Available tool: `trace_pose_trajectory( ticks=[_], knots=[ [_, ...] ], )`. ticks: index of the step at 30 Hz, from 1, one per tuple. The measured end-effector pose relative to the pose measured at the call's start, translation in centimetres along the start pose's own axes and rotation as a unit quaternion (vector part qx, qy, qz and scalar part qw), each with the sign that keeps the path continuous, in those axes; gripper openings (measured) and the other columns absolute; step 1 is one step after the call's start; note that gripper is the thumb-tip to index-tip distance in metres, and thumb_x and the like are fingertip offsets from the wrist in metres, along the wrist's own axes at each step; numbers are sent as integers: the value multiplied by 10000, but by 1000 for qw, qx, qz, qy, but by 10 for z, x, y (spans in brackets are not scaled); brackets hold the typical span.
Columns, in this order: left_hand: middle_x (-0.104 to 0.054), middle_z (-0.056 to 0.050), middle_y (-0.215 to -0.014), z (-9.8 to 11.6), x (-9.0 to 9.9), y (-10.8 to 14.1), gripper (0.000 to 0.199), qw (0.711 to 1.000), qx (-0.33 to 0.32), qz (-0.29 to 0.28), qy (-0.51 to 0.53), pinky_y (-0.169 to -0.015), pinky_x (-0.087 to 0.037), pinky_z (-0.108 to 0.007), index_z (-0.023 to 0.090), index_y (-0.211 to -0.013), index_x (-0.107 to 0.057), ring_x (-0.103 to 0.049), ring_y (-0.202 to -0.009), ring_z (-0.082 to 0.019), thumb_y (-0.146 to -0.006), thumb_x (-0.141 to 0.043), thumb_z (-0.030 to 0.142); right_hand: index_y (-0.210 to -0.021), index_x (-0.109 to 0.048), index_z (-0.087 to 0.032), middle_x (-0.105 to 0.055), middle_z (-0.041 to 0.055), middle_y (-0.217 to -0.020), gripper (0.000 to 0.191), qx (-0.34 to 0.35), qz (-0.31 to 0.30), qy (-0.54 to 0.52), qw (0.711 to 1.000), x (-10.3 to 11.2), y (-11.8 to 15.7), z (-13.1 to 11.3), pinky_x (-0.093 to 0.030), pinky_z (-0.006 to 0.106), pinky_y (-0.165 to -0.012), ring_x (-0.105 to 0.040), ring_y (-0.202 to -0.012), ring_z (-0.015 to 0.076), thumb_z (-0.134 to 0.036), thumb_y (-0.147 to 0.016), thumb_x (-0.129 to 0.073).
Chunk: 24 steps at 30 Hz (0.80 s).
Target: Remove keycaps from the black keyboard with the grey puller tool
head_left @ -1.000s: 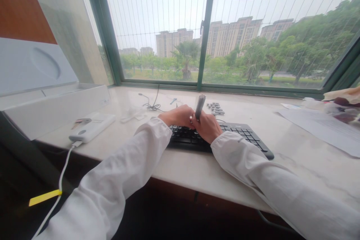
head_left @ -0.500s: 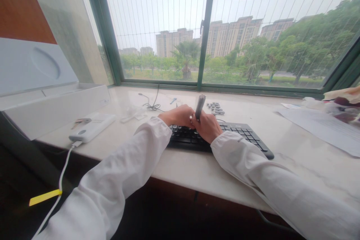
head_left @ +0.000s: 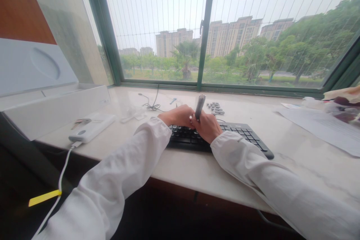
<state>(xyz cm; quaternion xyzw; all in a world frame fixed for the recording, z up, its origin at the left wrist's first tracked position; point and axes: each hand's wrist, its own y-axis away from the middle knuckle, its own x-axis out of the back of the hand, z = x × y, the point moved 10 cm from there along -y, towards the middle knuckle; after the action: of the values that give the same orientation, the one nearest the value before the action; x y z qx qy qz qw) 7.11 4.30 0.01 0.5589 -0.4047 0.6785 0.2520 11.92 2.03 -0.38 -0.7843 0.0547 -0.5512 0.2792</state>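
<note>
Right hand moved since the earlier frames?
No, no visible shift in any direction: the right hand sits in the same place relative to the green window post.

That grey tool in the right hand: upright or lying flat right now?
Roughly upright, leaning slightly rightward in the picture: the grey tool rises from the right hand above the keyboard. Its lower end is hidden.

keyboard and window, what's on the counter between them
The head view shows small grey pieces, a tangled cable and a small blue item beyond the keyboard.

Black keyboard (head_left: 194,143) lying flat, partly hidden, grey stick-shaped tool (head_left: 200,105) nearly upright above it
</note>
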Motion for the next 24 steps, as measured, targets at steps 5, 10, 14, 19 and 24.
trace_pose_trajectory(
  ticks=[5,10,14,19,24],
  knots=[
    [-616,1,-565,-2,-1,0,95,1000,6,-2,2,-539,-357,-213,148,-634,-680,-532,-543,-110,-649,-710,238,-987,-571,-163,-699,99,-786,257,-3,-2,0,1000,0,0,1,-316,275,-596,-642,-704,224,-347,-918,-404],
    [-633,-6,-582,-3,-1,0,110,1000,7,-2,-1,-551,-371,-211,144,-658,-695,-542,-560,-115,-654,-701,254,-985,-574,-162,-698,101,-786,273,-9,-5,-4,1000,-1,0,1,-311,272,-590,-639,-695,217,-347,-927,-382],
    [-639,-2,-587,-4,0,3,117,1000,0,4,14,-562,-382,-201,143,-674,-704,-543,-559,-104,-666,-694,260,-985,-579,-168,-699,99,-799,288,-9,-8,-8,1000,-1,-2,1,-306,273,-590,-639,-703,219,-349,-937,-360],
    [-678,-3,-648,-6,0,7,155,997,-23,18,76,-592,-412,-187,166,-815,-746,-585,-589,-96,-723,-677,270,-919,-605,-178,-698,87,-813,316,20,-29,-57,998,-1,-7,6,-342,261,-626,-635,-755,216,-411,-936,-392],
    [-731,-43,-805,-8,0,12,259,988,-16,11,151,-688,-480,-203,180,-947,-746,-662,-738,-130,-791,-645,360,-812,-619,-170,-681,69,-797,331,-1,-68,-141,988,-4,-10,23,-373,260,-645,-604,-762,202,-428,-907,-435]
  ],
)
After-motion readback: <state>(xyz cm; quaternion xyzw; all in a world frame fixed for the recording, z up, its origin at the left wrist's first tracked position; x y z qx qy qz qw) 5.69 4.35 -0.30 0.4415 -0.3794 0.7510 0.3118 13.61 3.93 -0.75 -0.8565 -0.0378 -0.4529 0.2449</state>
